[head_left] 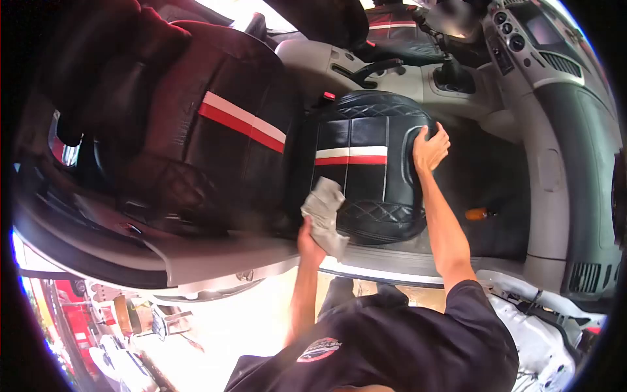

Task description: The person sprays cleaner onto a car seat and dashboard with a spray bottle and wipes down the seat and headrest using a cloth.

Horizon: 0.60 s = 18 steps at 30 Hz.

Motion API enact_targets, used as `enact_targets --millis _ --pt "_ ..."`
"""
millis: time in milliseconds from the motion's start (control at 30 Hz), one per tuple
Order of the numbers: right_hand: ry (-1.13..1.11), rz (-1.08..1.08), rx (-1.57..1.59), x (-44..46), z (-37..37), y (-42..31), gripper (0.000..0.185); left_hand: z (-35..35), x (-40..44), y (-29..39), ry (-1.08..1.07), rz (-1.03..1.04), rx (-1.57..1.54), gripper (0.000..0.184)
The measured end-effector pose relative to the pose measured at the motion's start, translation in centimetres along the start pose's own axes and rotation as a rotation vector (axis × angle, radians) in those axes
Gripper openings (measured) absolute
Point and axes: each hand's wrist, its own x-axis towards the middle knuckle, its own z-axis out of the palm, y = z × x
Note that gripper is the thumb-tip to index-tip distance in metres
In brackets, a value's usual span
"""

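My left hand (pixel 309 243) is closed around a crumpled grey cloth (pixel 322 212), held over the near side of the car seat, by the door sill. The seat cushion (pixel 366 179) is black leather with a white and red stripe and quilted sides. At the cushion's front edge rests my right hand (pixel 431 149), its thumb and fingers apart and no object seen in it. The backrest (pixel 241 124) to the left carries a matching stripe.
A handbrake lever (pixel 379 68) and gear lever (pixel 450 72) stand on the grey console beyond the seat. The dashboard (pixel 555 124) bounds the right. On the dark floor lies a small orange object (pixel 478 213). The door sill (pixel 392 269) runs in front of me.
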Motion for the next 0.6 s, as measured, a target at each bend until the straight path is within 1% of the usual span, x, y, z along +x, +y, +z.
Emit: enact_targets --millis 33,67,100,133,167,233,300,333,367,400,433,467,500,567,600 --pt "0.094 -0.112 0.072 -0.5 -0.8 -0.4 0.042 2.2 -1.5 1.8 -0.080 -0.106 -0.158 0.051" --pt "0.037 -0.163 0.328 -1.5 -1.9 -0.9 0.033 2.7 -1.9 2.7 -0.038 -0.125 -0.227 0.054" --pt "-0.031 -0.218 0.585 -3.1 -3.2 -1.4 0.025 3.2 -2.3 2.7 -0.218 0.019 -0.151 0.055" --pt "-0.170 -0.243 0.693 -5.4 -5.6 -2.8 0.019 3.5 -2.9 2.7 -0.391 0.169 -0.072 0.057" --pt "-0.314 -0.264 0.798 -7.9 -8.7 -4.6 0.014 3.5 -2.7 2.5 -0.477 0.192 -0.073 0.061" --pt "-0.464 -0.393 0.837 -12.0 -13.2 -7.1 0.013 3.6 -2.3 2.0 -0.650 0.236 -0.080 0.069" --pt "-0.608 -0.527 0.869 -15.4 -14.5 -7.8 0.023 7.1 -1.3 1.5 -0.624 0.068 -0.190 0.072" --pt "-0.677 -0.533 0.878 -16.7 -15.1 -8.8 0.028 8.3 -1.4 1.4 -0.611 -0.012 -0.240 0.073" --pt "-0.746 -0.541 0.891 -17.7 -15.6 -9.7 0.033 8.5 -2.4 1.4 -0.549 -0.045 -0.153 0.079" --pt "-0.833 -0.510 0.938 -19.4 -14.2 -9.2 0.049 9.2 -2.2 0.4 -0.455 -0.020 -0.037 0.085" --pt "-0.815 -0.495 0.936 -21.3 -13.2 -9.0 0.050 9.8 -2.0 -0.6 -0.354 0.005 0.075 0.091" --pt "-0.835 -0.387 0.978 -22.5 -12.4 -9.0 0.050 11.6 -3.7 0.0 -0.185 0.016 0.403 0.097" --pt "-0.853 -0.279 1.016 -23.4 -11.3 -9.0 0.050 13.9 -5.5 0.9 -0.114 -0.058 0.436 0.099" --pt "-0.945 0.295 1.379 -25.4 -7.8 -9.2 0.044 11.6 -2.9 0.0 -0.141 0.039 0.493 0.089" --pt "-0.968 0.612 1.529 -26.7 -6.1 -9.0 0.041 11.3 -2.9 0.5 -0.155 0.151 0.717 0.083"
